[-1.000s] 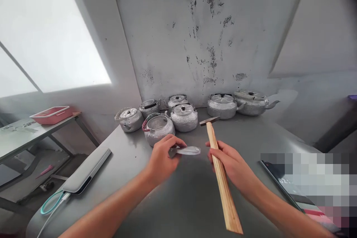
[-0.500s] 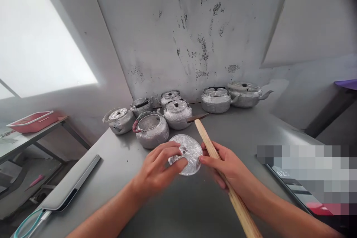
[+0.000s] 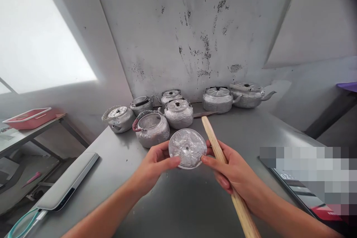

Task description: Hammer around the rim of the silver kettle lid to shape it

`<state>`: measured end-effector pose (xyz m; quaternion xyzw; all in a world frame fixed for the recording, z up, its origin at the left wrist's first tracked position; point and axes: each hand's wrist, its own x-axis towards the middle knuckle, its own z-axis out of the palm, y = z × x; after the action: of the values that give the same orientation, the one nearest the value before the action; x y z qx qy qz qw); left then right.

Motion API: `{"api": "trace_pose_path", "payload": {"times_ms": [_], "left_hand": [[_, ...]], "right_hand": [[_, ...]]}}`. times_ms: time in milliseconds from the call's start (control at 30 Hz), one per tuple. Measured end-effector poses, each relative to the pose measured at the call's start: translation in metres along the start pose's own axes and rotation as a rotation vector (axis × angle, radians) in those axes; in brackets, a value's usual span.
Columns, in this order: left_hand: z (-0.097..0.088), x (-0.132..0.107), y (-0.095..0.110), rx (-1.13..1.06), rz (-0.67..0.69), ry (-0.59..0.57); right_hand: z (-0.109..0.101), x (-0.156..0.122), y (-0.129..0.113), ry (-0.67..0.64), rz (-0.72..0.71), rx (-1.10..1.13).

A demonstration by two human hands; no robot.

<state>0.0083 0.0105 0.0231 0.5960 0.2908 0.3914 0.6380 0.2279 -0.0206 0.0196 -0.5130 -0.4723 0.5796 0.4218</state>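
Observation:
My left hand [image 3: 150,167] pinches the left rim of a round hammered aluminium kettle lid [image 3: 187,148], which is tilted up toward me and has a small hole in its middle. My right hand [image 3: 232,173] is wrapped round the wooden handle of a hammer [image 3: 220,156] and its thumb touches the lid's right rim. The hammer's head points away, toward the kettles. Just beyond the lid stands an open, lidless aluminium kettle [image 3: 152,129] with a red-wrapped handle.
Several more aluminium kettles [image 3: 217,99] stand along the back of the grey metal table [image 3: 178,200] against a stained wall. A flat grey device [image 3: 67,182] with a teal cable lies at the left edge. A red tray [image 3: 29,117] sits on a side table.
The lid went from edge-on in my left hand to tilted with its face toward me. My right hand, still holding the hammer, came in to touch the lid's right rim.

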Motion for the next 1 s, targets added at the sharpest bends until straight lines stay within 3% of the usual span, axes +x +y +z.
{"api": "trace_pose_path", "payload": {"times_ms": [100,367,800,1000], "left_hand": [[0.002,0.000,-0.004,0.026,0.001,0.053],[-0.005,0.004,-0.011,0.003,-0.123,0.059],[0.002,0.002,-0.008,-0.193,-0.137,0.023],[0.005,0.002,-0.010,-0.185,-0.107,0.015]], "right_hand": [[0.000,0.003,0.002,-0.030,0.001,-0.033],[0.000,0.006,0.006,-0.036,0.029,-0.069],[-0.001,0.009,0.008,-0.061,0.045,-0.080],[0.001,0.007,0.006,-0.083,0.054,-0.089]]}}
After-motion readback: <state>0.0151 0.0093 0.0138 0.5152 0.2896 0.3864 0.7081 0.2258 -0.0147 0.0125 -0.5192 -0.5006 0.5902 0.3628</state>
